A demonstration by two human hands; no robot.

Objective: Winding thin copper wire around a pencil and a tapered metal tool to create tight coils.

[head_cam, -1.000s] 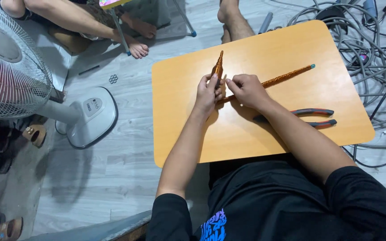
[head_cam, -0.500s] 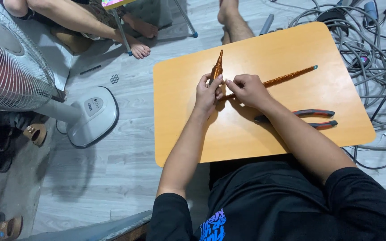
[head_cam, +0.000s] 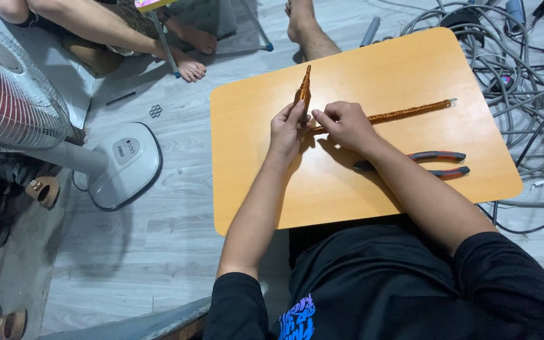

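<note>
The left hand (head_cam: 286, 129) is closed around a short orange-brown glittery rod (head_cam: 303, 93), holding it upright so its pointed tip stands above the fingers. The right hand (head_cam: 345, 123) is just beside it, thumb and forefinger pinched on the near end of a second, longer rod (head_cam: 404, 114) of the same glittery stuff. That long rod lies flat on the counter (head_cam: 373, 189), running from the hands out toward the far right edge, where it ends in a pale tip. Whether the two rods touch where the hands meet I cannot tell; the fingers hide the spot.

As I read it, the work in hand is bringing or joining the two ends together at that meeting point. The next move would call for a fine pinch and a steady left grip, so the upright piece does not lean while the right fingers work.

On the counter, nearer the person than the long rod and partly under the right forearm, lie pliers (head_cam: 442, 164) with red and black handles. Off the counter's left edge a fan (head_cam: 26, 94) stands on the floor; off its right edge sits a tangle of grey cables (head_cam: 524, 69). Beyond its far edge are another person's bare feet (head_cam: 190, 56).
</note>
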